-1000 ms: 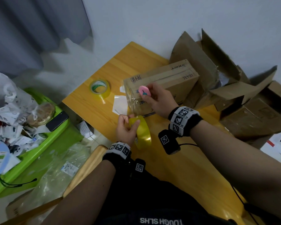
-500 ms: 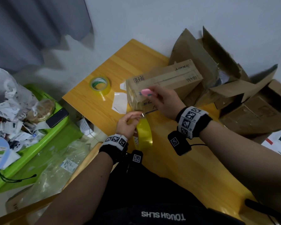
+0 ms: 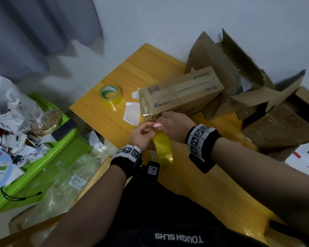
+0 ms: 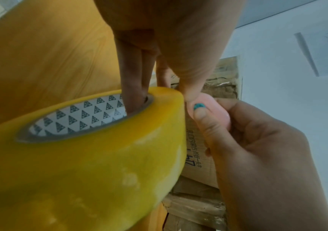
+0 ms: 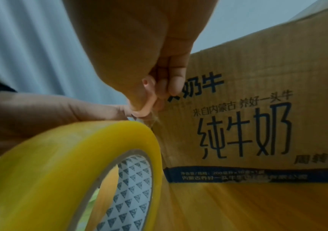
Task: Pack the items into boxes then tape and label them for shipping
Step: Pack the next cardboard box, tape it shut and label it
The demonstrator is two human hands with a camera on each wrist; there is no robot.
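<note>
Clearly this is the taping step, right at the cut. The milk carton (image 3: 180,97), a long brown corrugated box with blue printed characters on its side, lies on the yellow wood-grain tabletop (image 3: 132,68) towards its far right, against a heap of torn cardboard flaps (image 3: 239,68). A strip of clear tape already wraps the carton's near end and runs down to the tape roll (image 3: 163,148), a thick, glossy amber ring with a triangle-patterned core.

The left hand (image 3: 141,135) holds the roll up on edge just off the carton's near corner, fingers hooked through the core. The right hand (image 3: 173,125) is curled round a small pink cutter (image 3: 158,125) (smooth plastic, rounded like a pebble), its tip set at the stretched tape between roll and box.

Next, I'd say, comes a short slice across taut film, then the loose end pressed flat; slack tape would wrinkle or cling to itself. A second, thinner tape roll (image 3: 111,94) sits near the tabletop's left edge.
</note>
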